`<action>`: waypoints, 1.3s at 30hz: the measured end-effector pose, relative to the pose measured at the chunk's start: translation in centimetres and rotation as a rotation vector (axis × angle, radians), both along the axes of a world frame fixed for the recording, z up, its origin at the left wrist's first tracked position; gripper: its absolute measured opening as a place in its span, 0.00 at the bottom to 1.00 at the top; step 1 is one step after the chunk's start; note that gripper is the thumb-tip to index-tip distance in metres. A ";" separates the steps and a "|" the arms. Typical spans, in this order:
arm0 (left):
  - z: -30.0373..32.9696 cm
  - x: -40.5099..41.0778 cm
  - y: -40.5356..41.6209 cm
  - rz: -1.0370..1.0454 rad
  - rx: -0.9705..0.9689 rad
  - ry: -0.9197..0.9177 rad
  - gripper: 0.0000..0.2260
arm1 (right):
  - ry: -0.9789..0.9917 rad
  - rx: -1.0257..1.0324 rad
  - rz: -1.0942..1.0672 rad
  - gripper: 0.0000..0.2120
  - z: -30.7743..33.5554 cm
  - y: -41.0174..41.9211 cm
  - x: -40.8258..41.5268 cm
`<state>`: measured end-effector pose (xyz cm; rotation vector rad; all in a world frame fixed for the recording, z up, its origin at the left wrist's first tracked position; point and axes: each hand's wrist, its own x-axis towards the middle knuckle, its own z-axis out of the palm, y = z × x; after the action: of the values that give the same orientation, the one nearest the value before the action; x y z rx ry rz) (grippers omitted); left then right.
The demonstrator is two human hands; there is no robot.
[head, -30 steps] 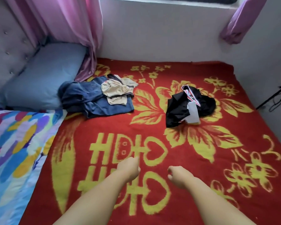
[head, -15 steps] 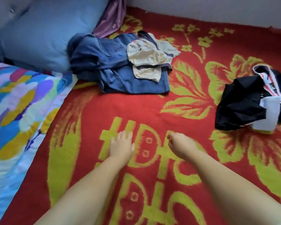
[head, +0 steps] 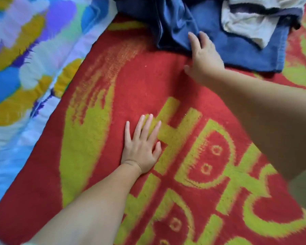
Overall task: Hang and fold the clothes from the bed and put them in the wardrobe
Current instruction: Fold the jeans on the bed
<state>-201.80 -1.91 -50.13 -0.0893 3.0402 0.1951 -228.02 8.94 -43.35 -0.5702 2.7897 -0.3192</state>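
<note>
Red-yellow blanket [head: 140, 82]; crumpled blue garment [head: 237, 50] gripped by right hand [head: 204, 60]; left hand [head: 141, 147] flat, fingers spread.

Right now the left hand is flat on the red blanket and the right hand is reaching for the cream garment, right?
Not quite. In the head view the right hand is on the blue garment, not the cream garment, which lies untouched further right. The left hand does lie flat on the red blanket.
</note>
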 end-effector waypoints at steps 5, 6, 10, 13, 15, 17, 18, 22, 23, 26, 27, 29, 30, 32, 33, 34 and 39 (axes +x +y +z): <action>-0.4 0.0 -0.2 -0.021 -0.028 0.015 0.27 | 0.081 0.147 -0.058 0.27 0.0 -2.1 -4.3; -0.5 0.1 -0.3 -0.016 -0.027 0.021 0.27 | 0.113 0.147 -0.035 0.22 0.3 -2.2 -4.6; -0.6 -0.1 -0.5 -0.006 -0.039 0.038 0.26 | 0.035 -0.006 -0.031 0.13 0.6 -2.3 -1.1; -0.7 -0.4 -0.6 0.004 -0.041 0.050 0.26 | -0.069 -0.122 -0.055 0.11 -0.6 -1.8 6.0; -0.7 -0.4 -0.5 0.007 -0.041 0.044 0.26 | -0.105 -0.146 -0.075 0.09 -1.3 -0.3 11.7; -0.8 -0.4 -0.2 0.017 -0.036 0.023 0.26 | -0.152 -0.164 -0.110 0.06 -1.3 2.0 16.7; -0.7 -0.6 -0.3 0.037 -0.035 -0.006 0.27 | -0.185 -0.171 -0.130 0.05 -1.3 3.0 18.6; 0.9 -0.6 -0.2 0.078 -0.004 -0.127 0.29 | -0.311 -0.094 -0.189 0.06 -0.5 8.6 24.9; 1.7 -0.9 0.1 0.113 0.041 -0.139 0.27 | -0.339 -0.066 -0.204 0.07 -0.2 10.1 26.3; 4.1 -1.3 2.1 0.411 0.397 -0.193 0.18 | -0.432 0.011 -0.279 0.10 1.0 13.7 30.2; 5.3 -1.3 2.9 0.608 0.628 -0.227 0.15 | -0.461 0.025 -0.289 0.11 1.3 14.6 31.3; 8.3 -0.3 4.4 0.981 1.318 -0.215 0.12 | -0.523 0.054 -0.276 0.12 2.4 16.2 33.9; 9.2 0.5 5.2 1.095 1.652 -0.238 0.11 | -0.555 0.065 -0.263 0.11 3.0 16.9 35.3; 10.1 2.4 6.5 1.128 1.931 -0.296 0.13 | -0.621 0.075 -0.241 0.10 4.0 18.1 37.9; 10.3 3.1 7.3 1.057 1.881 -0.339 0.13 | -0.648 0.090 -0.233 0.11 4.4 18.8 39.0; 10.4 4.1 8.0 0.961 1.726 -0.368 0.10 | -0.663 0.118 -0.216 0.11 5.0 19.6 40.1; 14.3 7.5 10.4 0.354 1.275 -0.555 0.03 | -0.731 0.351 -0.123 0.14 8.6 24.5 43.0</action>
<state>-194.30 8.46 -35.84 -0.4586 1.8541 1.6776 -185.01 33.41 -34.78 -0.1469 2.0985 -0.0366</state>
